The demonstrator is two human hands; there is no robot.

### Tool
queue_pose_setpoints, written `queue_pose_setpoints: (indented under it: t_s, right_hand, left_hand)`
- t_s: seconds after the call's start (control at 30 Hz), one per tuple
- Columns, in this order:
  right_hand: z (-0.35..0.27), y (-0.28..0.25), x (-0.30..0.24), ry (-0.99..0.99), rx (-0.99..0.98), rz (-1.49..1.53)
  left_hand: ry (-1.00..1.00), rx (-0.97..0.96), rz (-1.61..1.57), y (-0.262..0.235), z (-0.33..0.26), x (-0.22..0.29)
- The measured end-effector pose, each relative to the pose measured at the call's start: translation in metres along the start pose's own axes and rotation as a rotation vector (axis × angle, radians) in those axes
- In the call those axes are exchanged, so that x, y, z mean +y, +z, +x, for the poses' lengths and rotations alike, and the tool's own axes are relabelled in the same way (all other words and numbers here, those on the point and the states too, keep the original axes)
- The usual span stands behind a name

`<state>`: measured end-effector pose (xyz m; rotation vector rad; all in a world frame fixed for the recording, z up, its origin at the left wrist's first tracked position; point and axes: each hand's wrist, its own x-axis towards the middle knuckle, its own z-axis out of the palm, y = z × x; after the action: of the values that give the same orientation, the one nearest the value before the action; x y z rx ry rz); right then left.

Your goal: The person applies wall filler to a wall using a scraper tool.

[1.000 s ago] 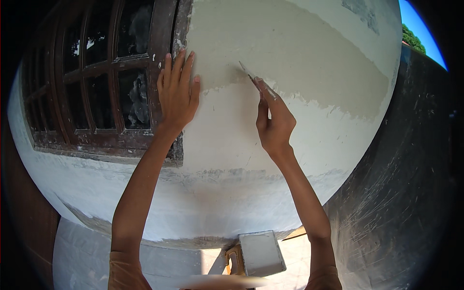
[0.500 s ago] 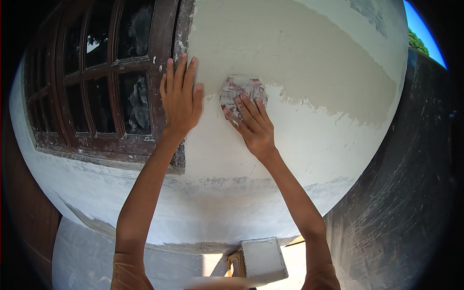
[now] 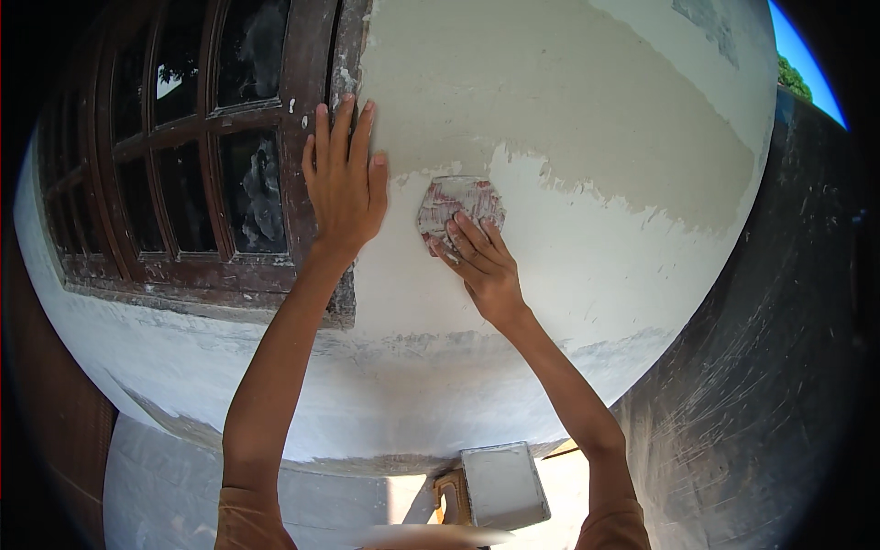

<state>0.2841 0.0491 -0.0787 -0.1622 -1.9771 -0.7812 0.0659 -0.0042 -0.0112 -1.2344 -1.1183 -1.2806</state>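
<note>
My left hand (image 3: 346,192) is open at the upper centre-left of the frame, fingers straight and slightly apart, gripping nothing, along the edge of the brown window frame (image 3: 316,234). Near the centre, my right hand (image 3: 492,275) grips a putty-smeared scraper (image 3: 463,200), fingers pressed over its face; the thumb's hold is hidden. The scraper is at the pale wall (image 3: 587,275), just below a darker beige coat (image 3: 568,110). At bottom centre, a whitish rectangular container (image 3: 504,486) sits beside a tan stool (image 3: 452,495).
</note>
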Motion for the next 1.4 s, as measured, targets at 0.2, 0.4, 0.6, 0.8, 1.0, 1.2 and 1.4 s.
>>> queue_pose_setpoints:
  t_s: [0.2,0.4,0.6,0.8,1.0,1.2,1.4]
  right_hand:
    - [0.015,-0.045,-0.021,0.021,0.223,0.070]
    - [0.072,-0.052,-0.015,0.527,0.561,0.283]
    - [0.092,-0.041,-0.009,0.630,0.478,0.320]
    - [0.090,-0.049,0.005,0.673,0.505,0.255]
    - [0.070,-0.074,0.029,0.791,0.730,0.193]
    - [0.078,-0.066,-0.001,0.882,0.709,0.556]
    - [0.070,-0.055,0.008,0.992,0.676,0.551]
  left_hand:
    - [0.043,-0.008,0.007,-0.001,0.006,-0.001]
    - [0.031,-0.015,0.012,0.001,0.005,0.001]
    - [0.017,0.053,-0.057,0.003,0.004,-0.001]
    - [0.008,0.048,-0.046,0.002,0.003,-0.002]
    - [0.011,0.046,-0.040,0.002,0.003,0.001]
    - [0.004,0.049,-0.053,0.006,0.001,0.001]
    - [0.012,0.077,-0.024,0.004,0.001,-0.005]
